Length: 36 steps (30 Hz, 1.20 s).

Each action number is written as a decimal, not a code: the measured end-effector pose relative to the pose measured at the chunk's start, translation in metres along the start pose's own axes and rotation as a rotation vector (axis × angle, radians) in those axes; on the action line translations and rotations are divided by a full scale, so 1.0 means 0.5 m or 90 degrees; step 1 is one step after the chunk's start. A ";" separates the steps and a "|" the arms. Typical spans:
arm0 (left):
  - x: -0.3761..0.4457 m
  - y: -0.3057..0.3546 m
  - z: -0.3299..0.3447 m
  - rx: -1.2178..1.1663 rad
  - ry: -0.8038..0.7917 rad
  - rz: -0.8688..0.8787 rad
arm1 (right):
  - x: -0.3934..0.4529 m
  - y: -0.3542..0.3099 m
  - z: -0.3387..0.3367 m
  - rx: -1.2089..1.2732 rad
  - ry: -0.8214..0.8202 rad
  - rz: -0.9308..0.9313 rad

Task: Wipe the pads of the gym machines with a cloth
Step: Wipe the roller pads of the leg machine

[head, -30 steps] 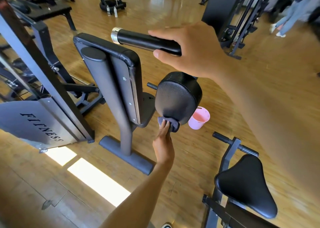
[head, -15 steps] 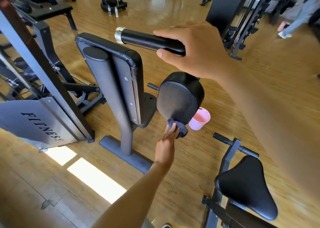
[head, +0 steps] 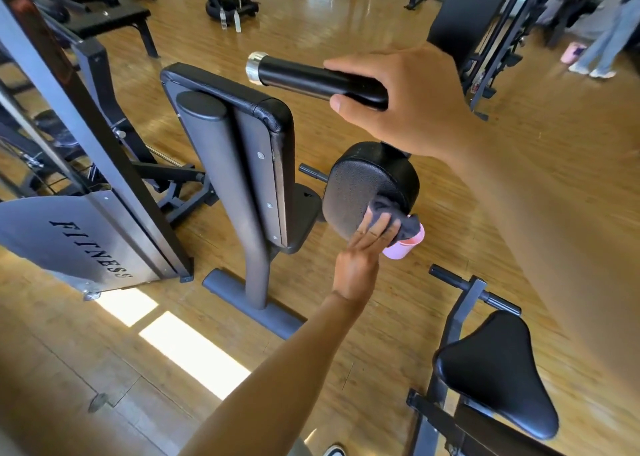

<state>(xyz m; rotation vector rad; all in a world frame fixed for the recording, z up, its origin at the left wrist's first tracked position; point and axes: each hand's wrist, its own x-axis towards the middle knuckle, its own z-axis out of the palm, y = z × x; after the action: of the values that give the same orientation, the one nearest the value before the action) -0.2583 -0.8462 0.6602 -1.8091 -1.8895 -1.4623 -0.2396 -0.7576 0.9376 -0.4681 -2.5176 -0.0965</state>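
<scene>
A round black arm pad [head: 360,185] hangs on the machine in the middle of the view. My left hand [head: 360,261] presses a dark grey cloth [head: 407,225] against the pad's lower right part with straight fingers, and a bunch of the cloth sticks out to the right of them. Above the pad, my right hand [head: 415,102] grips the machine's black handle bar [head: 304,77], which has a silver end cap. To the left stands a tall black back pad [head: 256,109] on a grey post.
A pink bucket [head: 401,249] stands on the wooden floor behind the cloth. At lower right is a black saddle seat [head: 498,369]. A steel plate marked FITNESS [head: 69,233] is at left. More machines fill the back, and a person [head: 609,39] walks at far right.
My left hand has slid the cloth from the pad's bottom edge up and to the right over its face. My right hand keeps its hold on the handle bar.
</scene>
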 end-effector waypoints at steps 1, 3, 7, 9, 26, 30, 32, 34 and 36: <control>-0.030 -0.018 0.009 0.009 -0.044 -0.033 | 0.002 0.000 0.001 0.000 0.002 0.001; -0.091 -0.050 0.009 0.002 -0.127 -0.142 | 0.007 -0.005 0.004 -0.001 0.006 -0.001; -0.102 -0.062 -0.048 -0.047 -0.046 -0.176 | 0.012 -0.012 0.010 -0.005 0.011 0.003; -0.035 -0.023 -0.090 -0.063 0.038 -0.097 | 0.013 -0.013 0.012 0.000 0.020 0.000; -0.026 -0.042 -0.078 -0.090 0.042 -0.110 | -0.019 -0.011 -0.015 0.004 0.005 -0.009; 0.140 0.000 -0.185 -0.181 0.188 -0.090 | -0.025 -0.009 -0.021 -0.006 0.012 -0.022; 0.215 0.000 -0.213 -0.158 0.164 -0.080 | -0.031 -0.012 -0.025 0.003 0.009 -0.017; 0.247 -0.016 -0.205 -0.113 0.015 -0.033 | -0.039 -0.013 -0.030 0.005 -0.007 -0.007; 0.245 -0.038 -0.181 -0.087 -0.105 -0.009 | -0.044 -0.014 -0.036 0.008 -0.009 0.008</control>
<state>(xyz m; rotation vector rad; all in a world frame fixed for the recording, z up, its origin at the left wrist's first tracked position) -0.3515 -0.8217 0.7797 -2.0400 -1.9223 -1.5248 -0.2154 -0.7739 0.9406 -0.4807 -2.5270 -0.0737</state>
